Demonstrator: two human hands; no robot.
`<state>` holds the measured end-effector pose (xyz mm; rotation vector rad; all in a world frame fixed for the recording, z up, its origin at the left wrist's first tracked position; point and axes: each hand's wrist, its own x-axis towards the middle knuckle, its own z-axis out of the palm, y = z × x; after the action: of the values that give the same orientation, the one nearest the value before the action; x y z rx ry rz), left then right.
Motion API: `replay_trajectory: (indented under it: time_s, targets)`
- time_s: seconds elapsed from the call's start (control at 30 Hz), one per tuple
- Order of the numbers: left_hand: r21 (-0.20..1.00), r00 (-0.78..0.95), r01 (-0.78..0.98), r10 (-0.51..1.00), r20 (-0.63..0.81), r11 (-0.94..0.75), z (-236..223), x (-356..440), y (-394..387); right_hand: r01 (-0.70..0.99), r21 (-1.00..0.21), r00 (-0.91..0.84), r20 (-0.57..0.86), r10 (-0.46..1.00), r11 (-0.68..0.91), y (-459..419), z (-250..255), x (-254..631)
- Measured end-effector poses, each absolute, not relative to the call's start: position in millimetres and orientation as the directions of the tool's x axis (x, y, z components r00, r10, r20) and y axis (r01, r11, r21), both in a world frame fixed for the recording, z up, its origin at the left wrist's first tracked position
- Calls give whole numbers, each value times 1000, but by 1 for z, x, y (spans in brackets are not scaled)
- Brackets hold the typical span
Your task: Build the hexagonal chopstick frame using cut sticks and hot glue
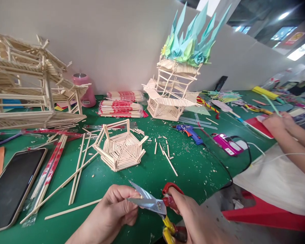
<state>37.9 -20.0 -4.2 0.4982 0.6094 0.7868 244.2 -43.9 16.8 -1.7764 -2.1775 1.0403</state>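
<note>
My left hand (pixel 119 206) is closed, thumb against fingers, on a thin wooden stick (pixel 73 209) that points out to the left. The stick's other tip just shows beyond my fingertips, between the parted blades of the scissors (pixel 152 202). My right hand (pixel 190 213) grips these scissors by their red and yellow handles. Ahead of both hands stands a small hexagonal stick frame (pixel 123 149) with a slatted floor and short posts. Several cut stick pieces (pixel 167 149) lie to its right, and long loose sticks (pixel 77 169) lie to its left.
A phone (pixel 15 186) lies at left, near a large stick pavilion (pixel 40 84). Behind are wrapped stick bundles (pixel 122 107), a pink bottle (pixel 85 89) and a stick tower (pixel 176 91) topped with folded paper. A blue glue gun (pixel 189 133) lies right, its cable trailing toward a power strip (pixel 228 144). Another person's hands (pixel 279 122) work at far right.
</note>
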Motion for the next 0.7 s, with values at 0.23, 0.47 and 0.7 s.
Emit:
replay_trajectory:
  time_s: [0.23,0.47,0.7]
  targets:
    - [961,199,-217,971,-130,173,-6,39,-17,795,-606,-221,-282,933,5,-44,19,233]
    - [856,377,-354,895,-239,378,-10,30,-18,809,-581,-282,-260,924,84,-41,30,237]
    - [856,343,-357,905,-252,374,-8,33,-21,825,-552,-309,-267,913,117,-38,37,235]
